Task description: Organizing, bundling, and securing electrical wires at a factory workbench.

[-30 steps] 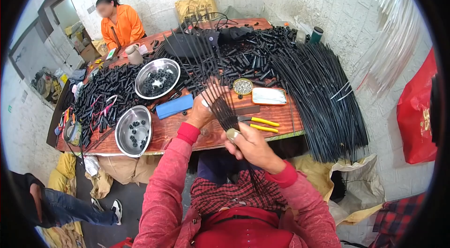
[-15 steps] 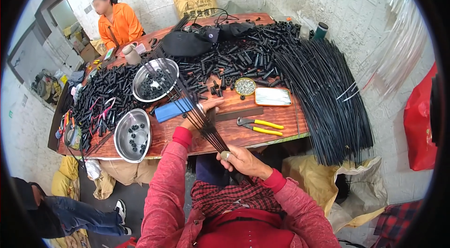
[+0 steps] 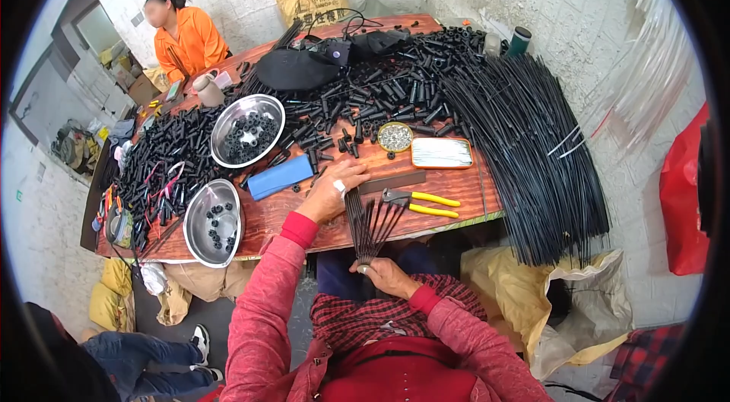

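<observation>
My right hand (image 3: 386, 276), low in front of my lap, is closed round a bunch of thin black rods (image 3: 369, 227). Their far ends fan out over the front of the table. My left hand (image 3: 333, 191) lies over the tabletop just left of the fanned ends, fingers stretched out, with something white on it. I cannot tell whether it touches the rods. Beyond the fan is a dark flat bar (image 3: 394, 182), and pincers (image 3: 422, 203) with yellow handles lie to the right. A blue block (image 3: 280, 176) is left of my left hand.
Metal bowls (image 3: 215, 222) (image 3: 248, 131) with small black parts stand left. Black tubes (image 3: 163, 151) are heaped across the table. A round tin (image 3: 395, 137), a white tray (image 3: 442, 153) and a large rod stack (image 3: 532, 151) are right. A person in orange (image 3: 190, 41) sits far left; another's legs (image 3: 152, 360) show lower left.
The rods have swung from a long leftward slant to a shorter-looking fan between my hands. My left hand has come out from behind them, and the person at lower left has shifted right.
</observation>
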`<move>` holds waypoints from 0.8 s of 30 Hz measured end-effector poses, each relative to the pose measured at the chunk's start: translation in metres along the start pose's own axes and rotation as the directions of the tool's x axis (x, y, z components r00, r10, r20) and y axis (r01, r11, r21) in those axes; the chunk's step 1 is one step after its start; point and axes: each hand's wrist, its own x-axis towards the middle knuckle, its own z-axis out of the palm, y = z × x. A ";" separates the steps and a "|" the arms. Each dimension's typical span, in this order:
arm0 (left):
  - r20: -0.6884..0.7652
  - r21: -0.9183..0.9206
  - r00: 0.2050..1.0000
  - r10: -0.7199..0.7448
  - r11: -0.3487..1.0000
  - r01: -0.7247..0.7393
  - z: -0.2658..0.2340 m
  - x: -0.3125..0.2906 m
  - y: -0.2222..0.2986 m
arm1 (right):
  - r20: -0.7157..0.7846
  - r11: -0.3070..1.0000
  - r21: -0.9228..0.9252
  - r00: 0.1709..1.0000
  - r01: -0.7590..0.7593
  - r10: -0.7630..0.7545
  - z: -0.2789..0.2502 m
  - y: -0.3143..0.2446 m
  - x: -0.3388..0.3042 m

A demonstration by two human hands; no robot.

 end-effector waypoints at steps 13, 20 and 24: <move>0.162 -0.140 0.980 0.118 0.986 -0.096 -0.048 -0.021 0.082 | -0.048 0.987 -0.104 0.992 -0.120 0.116 -0.016 0.013 0.002; 0.216 -0.184 0.972 0.092 0.982 -0.052 -0.058 -0.030 0.093 | -0.017 0.990 -0.125 0.998 -0.067 0.066 -0.019 0.031 0.010; 0.122 -0.240 0.992 0.042 0.971 -0.011 -0.043 -0.031 0.090 | 0.013 0.985 -0.150 0.996 -0.086 0.089 -0.024 0.032 0.013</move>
